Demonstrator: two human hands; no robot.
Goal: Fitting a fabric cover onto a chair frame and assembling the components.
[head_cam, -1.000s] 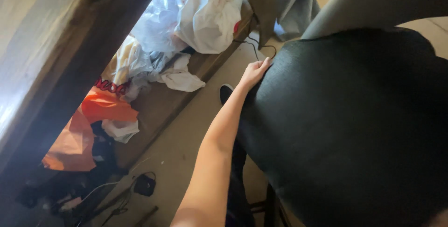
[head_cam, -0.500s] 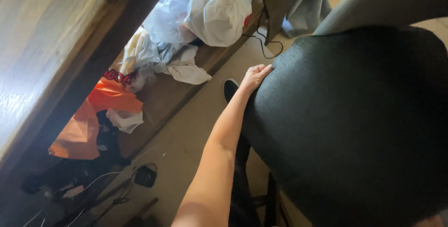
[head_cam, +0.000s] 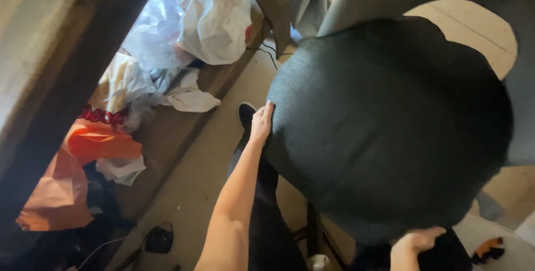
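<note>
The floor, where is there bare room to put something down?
Bare floor runs between the wooden ledge and the black cushion held by the left hand and right hand. The ledge is crowded with white bags and orange bags; cables clutter the bottom left.

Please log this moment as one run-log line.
left hand: grip on cushion edge | right hand: grip on near edge | bags under table

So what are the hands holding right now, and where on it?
Both hold the big black round cushion by its rim: the left hand on the far left edge, the right hand on the near bottom edge.
</note>
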